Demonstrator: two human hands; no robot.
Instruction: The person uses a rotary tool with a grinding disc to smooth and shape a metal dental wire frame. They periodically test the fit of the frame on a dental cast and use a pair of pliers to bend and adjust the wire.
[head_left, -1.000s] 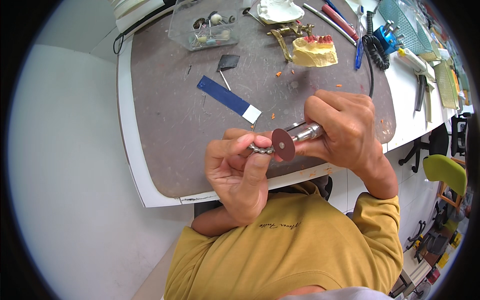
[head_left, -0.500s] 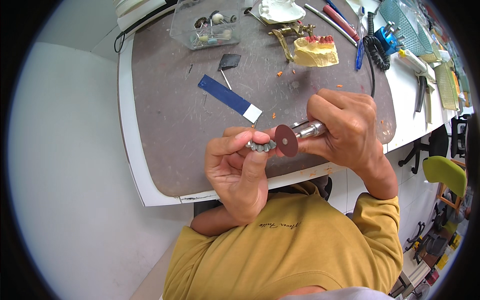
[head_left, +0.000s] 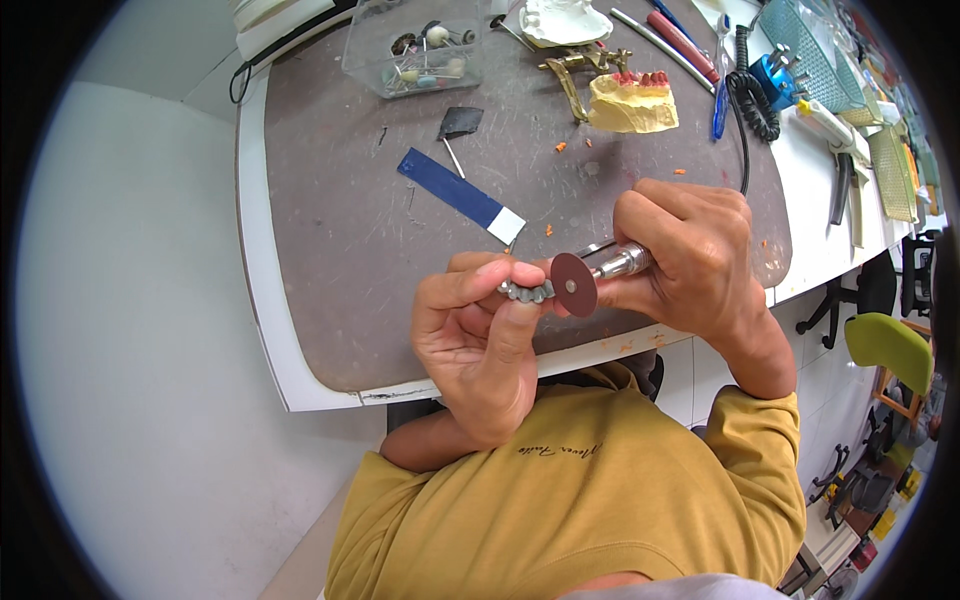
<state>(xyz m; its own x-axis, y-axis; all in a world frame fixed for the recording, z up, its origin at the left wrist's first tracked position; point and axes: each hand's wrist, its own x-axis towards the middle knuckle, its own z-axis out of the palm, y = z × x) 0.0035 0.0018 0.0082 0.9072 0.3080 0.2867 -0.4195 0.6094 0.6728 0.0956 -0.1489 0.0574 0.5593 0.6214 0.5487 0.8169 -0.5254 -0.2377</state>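
Between the thumb and fingertips of my left hand [head_left: 480,340] is a small grey metal dental bridge [head_left: 526,291], shaped like a row of teeth. My right hand [head_left: 690,250] grips a silver rotary handpiece [head_left: 624,262], whose shaft points left. At its tip sits a round, dark red-brown cutting disc [head_left: 574,285], seen nearly face on. The disc's left edge is right at the bridge's right end; I cannot tell whether they touch. Both hands are above the front part of the table mat, close to my body.
A yellow plaster model with red teeth [head_left: 632,103] stands on a brass articulator [head_left: 572,88], near a white plaster cast [head_left: 565,22]. A clear box of polishing burs [head_left: 412,55] is at the back left. A blue strip [head_left: 450,188] and black abrasive piece [head_left: 460,122] lie on the mat [head_left: 330,250].
The dental bridge has turned slightly in my left fingers, showing its tooth row at a somewhat different angle. My right hand and the handpiece stay nearly in place.
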